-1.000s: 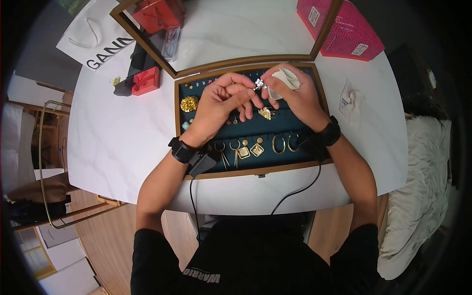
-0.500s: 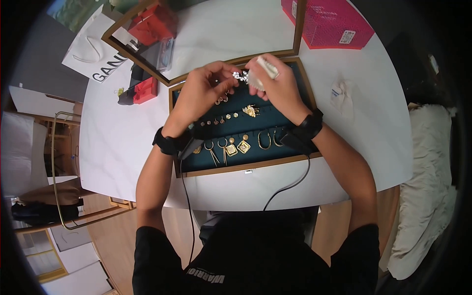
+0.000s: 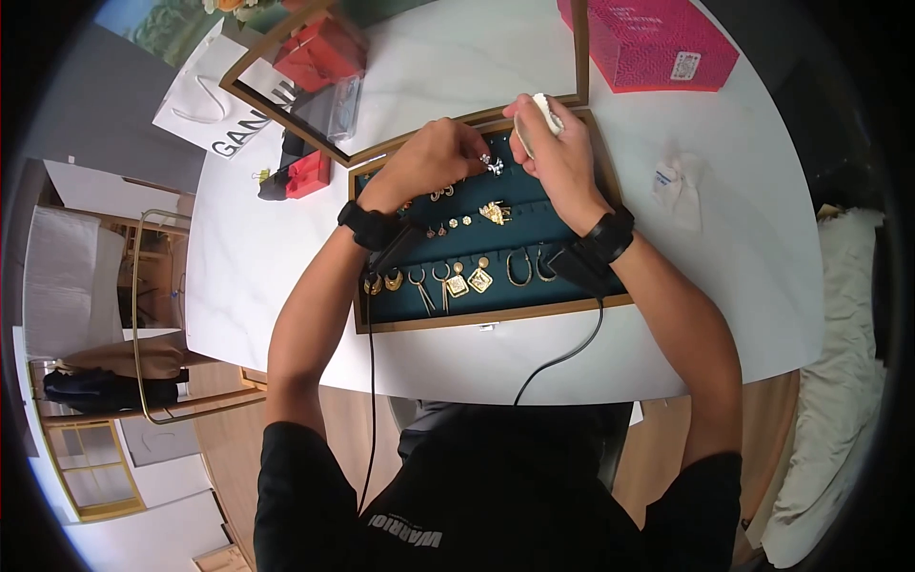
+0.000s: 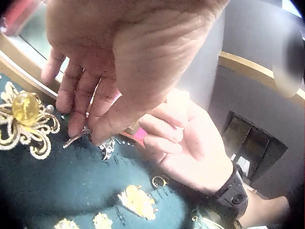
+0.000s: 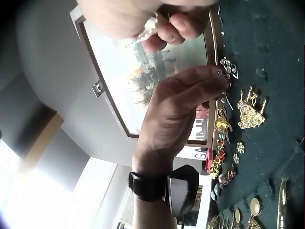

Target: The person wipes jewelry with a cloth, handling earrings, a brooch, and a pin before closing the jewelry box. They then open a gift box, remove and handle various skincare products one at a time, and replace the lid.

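Observation:
My left hand (image 3: 434, 160) pinches a silver jewelry piece with clear stones (image 3: 492, 165) between thumb and fingertips, low over the dark green lining at the back of a wooden jewelry box (image 3: 562, 305). A thin curved metal end (image 4: 72, 140) shows at those fingertips in the left wrist view. My right hand (image 3: 564, 157) holds a folded white cloth (image 3: 548, 114), raised above the box's back right. Between the hands and the front row lies a gold brooch-like piece (image 3: 495, 213). Gold earrings (image 3: 479, 276) line the front row.
The box's glass lid (image 3: 467, 67) stands open behind. A pink box (image 3: 658, 48) sits at the back right, a crumpled white pouch (image 3: 677, 183) on the right. At the left are a red gift box (image 3: 309, 174) and a white paper bag (image 3: 214, 100).
My hands have moved apart. The left has brought the silver piece down toward the lining. My right hand has lifted away with the cloth.

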Action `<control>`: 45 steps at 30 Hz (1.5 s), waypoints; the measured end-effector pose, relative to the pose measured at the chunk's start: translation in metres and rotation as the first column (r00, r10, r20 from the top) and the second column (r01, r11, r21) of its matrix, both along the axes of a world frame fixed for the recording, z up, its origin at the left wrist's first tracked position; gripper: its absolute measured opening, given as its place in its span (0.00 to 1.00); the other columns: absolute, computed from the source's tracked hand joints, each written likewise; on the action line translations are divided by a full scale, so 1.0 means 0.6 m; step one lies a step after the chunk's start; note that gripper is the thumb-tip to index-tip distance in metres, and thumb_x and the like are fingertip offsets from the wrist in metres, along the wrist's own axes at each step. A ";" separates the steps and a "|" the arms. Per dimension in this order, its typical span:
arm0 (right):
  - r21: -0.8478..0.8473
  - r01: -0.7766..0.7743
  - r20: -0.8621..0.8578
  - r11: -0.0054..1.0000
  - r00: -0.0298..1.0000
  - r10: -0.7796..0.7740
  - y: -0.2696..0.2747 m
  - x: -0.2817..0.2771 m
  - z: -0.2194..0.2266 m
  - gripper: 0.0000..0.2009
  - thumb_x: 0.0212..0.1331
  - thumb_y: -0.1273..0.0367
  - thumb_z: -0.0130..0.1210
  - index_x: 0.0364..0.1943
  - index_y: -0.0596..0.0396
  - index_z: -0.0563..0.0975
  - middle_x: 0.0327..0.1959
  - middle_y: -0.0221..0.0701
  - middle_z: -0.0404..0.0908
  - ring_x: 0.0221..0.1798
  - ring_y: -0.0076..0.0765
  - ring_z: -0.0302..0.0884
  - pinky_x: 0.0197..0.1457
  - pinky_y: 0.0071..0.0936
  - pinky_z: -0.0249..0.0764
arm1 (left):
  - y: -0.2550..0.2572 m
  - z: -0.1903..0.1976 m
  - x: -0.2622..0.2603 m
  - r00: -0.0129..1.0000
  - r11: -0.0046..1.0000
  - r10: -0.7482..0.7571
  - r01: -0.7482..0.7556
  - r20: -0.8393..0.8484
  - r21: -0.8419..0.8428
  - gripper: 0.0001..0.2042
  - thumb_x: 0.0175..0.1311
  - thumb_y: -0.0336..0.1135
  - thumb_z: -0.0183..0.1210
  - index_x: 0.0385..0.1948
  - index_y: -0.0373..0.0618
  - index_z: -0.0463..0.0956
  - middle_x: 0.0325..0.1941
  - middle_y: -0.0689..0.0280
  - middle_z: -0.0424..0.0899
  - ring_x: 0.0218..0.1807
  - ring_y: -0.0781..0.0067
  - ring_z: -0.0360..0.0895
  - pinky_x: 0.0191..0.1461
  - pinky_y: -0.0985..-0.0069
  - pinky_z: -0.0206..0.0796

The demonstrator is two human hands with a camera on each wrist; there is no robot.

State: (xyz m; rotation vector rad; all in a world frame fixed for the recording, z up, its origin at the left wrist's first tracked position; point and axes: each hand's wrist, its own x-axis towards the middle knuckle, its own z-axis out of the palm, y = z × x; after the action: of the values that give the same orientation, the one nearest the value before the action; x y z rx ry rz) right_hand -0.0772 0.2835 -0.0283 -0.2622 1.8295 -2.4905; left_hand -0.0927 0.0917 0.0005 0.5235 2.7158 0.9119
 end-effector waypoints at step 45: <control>-0.026 -0.063 -0.031 0.998 0.998 0.062 0.002 0.001 0.001 0.16 0.71 0.58 0.52 0.35 0.57 0.79 0.20 0.24 0.74 0.23 0.16 0.70 0.28 0.19 0.67 | 0.004 -0.028 -0.002 0.989 0.998 -0.043 0.035 -0.140 -0.055 0.10 0.64 0.33 0.59 0.35 0.35 0.83 0.25 0.54 0.83 0.27 0.61 0.79 0.37 0.66 0.70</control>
State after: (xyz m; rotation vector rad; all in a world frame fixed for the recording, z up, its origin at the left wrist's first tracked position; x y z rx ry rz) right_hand -0.0766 0.2845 -0.0280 -0.3546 1.7702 -2.4846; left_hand -0.0941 0.0943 -0.0165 0.6513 2.8351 0.8209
